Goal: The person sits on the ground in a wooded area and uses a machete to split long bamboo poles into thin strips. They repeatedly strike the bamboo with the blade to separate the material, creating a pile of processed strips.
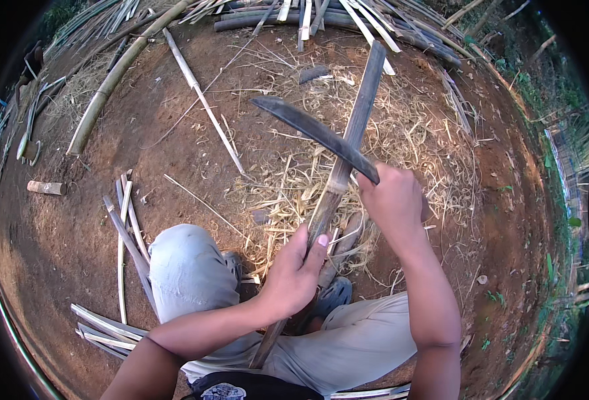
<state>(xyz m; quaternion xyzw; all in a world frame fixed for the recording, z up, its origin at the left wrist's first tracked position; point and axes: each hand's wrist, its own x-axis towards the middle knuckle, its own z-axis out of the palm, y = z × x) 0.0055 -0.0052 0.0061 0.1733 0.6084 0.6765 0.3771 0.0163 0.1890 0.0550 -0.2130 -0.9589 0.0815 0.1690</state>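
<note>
On bare reddish earth, between the seated person's knees: one dark bamboo stave (348, 150), long and narrow, slanting from the lap up and to the right. Its lower end is hidden behind the left hand (293, 273) and the pale trousers (188, 267); where it finishes cannot be made out.

Left hand: closed around the stave low down, thumb pressed along its face.

Right hand (396, 200): clenched on the handle of a curved blade (311, 130). The handle itself is wholly covered by the fist. Blade dark, dull metal, broadening toward a blunt tip at the upper left; it crosses in front of the stave at about mid-length, and whether the edge is actually in the wood is hard to tell.

Around the stave: a heap of dry shavings (401, 133), pale straw colour, thin and curled, fibrous.

Left of the knee: a few split strips (124, 233), flat and pale, some partly under the leg.

Far edge: stacked bamboo poles (108, 83), round and greenish-tan, bent by the lens and cut off by the frame's dark rim.

Footwear (331, 297) near the stave: dark, mostly obscured.
</note>
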